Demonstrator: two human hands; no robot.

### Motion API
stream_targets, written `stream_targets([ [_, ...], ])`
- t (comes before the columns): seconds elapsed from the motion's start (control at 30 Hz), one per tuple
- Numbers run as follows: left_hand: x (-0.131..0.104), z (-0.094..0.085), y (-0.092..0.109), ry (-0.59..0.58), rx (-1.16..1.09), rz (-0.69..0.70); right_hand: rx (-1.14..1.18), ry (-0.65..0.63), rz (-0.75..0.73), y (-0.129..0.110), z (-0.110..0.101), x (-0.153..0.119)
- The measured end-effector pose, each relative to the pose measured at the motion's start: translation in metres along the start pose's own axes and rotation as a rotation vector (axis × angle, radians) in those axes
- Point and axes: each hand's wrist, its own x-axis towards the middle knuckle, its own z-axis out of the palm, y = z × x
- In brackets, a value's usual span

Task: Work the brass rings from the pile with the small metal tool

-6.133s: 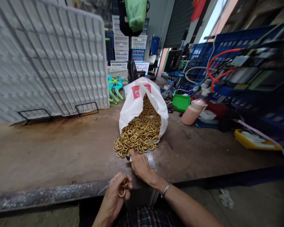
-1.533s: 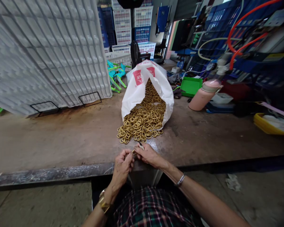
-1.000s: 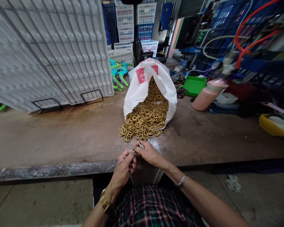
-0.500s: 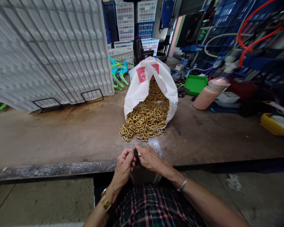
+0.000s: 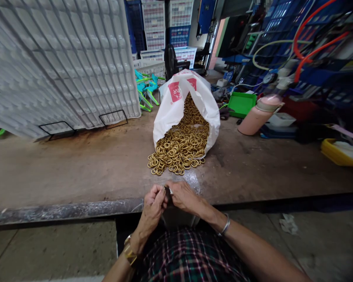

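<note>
My left hand and my right hand meet at the table's front edge, fingertips almost touching. The left fingers are closed in a pinch on something too small to make out. In my right hand, fingers curl round a small thing, dark with a pale part, mostly hidden by the hand. Just beyond them lies a heap of brass-coloured rings, spilling from the mouth of a white plastic sack with red print. The sack lies on its side.
The brown tabletop has a worn front edge. White ribbed panels stand in wire holders at left, near turquoise-green hangers. To the right are a green tray, a pink bottle and a yellow tray. Stacked crates stand behind.
Both hands stay together in almost the same place. The right fingers have shifted slightly, with less of the pale part showing. The view has moved a little; the sack and rings look unchanged.
</note>
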Motion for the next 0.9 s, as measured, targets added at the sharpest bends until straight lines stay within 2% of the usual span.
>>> stream_targets([
  [0.17,-0.017,0.0,0.006,-0.046,-0.056,-0.061,-0.096,-0.005,0.084,0.0,-0.004,0.008],
  [0.27,-0.021,0.005,0.011,-0.107,-0.226,-0.087,-0.111,0.054,0.133,0.002,-0.005,0.017],
  [0.37,-0.016,0.006,0.011,-0.085,-0.411,-0.09,-0.126,0.146,0.134,0.0,-0.003,0.028],
  [0.47,-0.01,0.003,0.009,-0.063,-0.466,-0.089,-0.179,0.188,0.148,-0.002,-0.001,0.04],
  [0.73,-0.006,-0.009,0.007,-0.065,-0.636,-0.199,-0.252,0.124,0.263,-0.004,-0.007,0.051],
  [0.9,0.002,-0.013,0.005,-0.028,-0.727,-0.22,-0.139,0.166,0.198,0.01,-0.009,0.044],
])
